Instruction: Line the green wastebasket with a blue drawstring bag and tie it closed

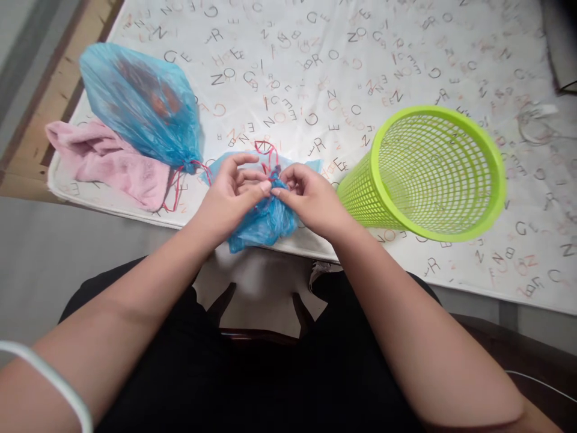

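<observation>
Near the table's front edge, a blue plastic bag (265,224) is gathered between my hands, with a red drawstring (267,148) rising from its bunched neck. My left hand (238,185) pinches the neck from the left with thumb and fingers. From the right, my right hand (307,193) grips the same bunched plastic, thumb against fingers. Part of the bag spreads flat on the table behind my hands. To the left lies a second blue plastic bag (144,99), filled and tied with red string, something brownish showing through it.
A pink cloth (112,162) lies partly under the filled bag at the table's left corner. On the right stands a lime-green mesh wastebasket (383,186), its mouth tilted toward me. The letter-print tablecloth (288,72) covers the table; a pale cable (536,123) lies far right.
</observation>
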Tool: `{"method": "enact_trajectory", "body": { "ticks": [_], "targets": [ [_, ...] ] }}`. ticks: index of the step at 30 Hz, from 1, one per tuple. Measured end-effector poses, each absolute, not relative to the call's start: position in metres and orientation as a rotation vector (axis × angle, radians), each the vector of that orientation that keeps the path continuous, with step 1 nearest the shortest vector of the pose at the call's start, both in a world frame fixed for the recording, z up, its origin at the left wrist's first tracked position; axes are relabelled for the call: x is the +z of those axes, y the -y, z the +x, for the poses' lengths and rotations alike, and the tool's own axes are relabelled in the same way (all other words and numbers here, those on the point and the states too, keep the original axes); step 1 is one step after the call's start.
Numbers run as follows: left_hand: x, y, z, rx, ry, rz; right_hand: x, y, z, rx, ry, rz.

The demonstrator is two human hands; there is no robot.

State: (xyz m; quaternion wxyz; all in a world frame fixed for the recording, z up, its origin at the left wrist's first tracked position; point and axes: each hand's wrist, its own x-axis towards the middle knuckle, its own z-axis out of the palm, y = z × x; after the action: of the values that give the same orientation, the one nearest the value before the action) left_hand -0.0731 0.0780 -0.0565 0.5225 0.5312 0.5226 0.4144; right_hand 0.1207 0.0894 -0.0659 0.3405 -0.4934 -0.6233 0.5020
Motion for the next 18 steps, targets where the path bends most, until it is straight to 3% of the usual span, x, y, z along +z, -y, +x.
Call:
{"method": "enact_trajectory", "body": {
  "ticks": [6,18],
  "targets": [
    [-0.068,-0.089,-0.095,0.680,-1.424,1.649,-0.079,-0.104,0.129,1.162,1.460,-1.423],
    [-0.068,-0.122,-0.134,1.167,-1.723,1.418,-0.079,-0.115,0.148,0.719,1.701,-1.470]
  ]
}}
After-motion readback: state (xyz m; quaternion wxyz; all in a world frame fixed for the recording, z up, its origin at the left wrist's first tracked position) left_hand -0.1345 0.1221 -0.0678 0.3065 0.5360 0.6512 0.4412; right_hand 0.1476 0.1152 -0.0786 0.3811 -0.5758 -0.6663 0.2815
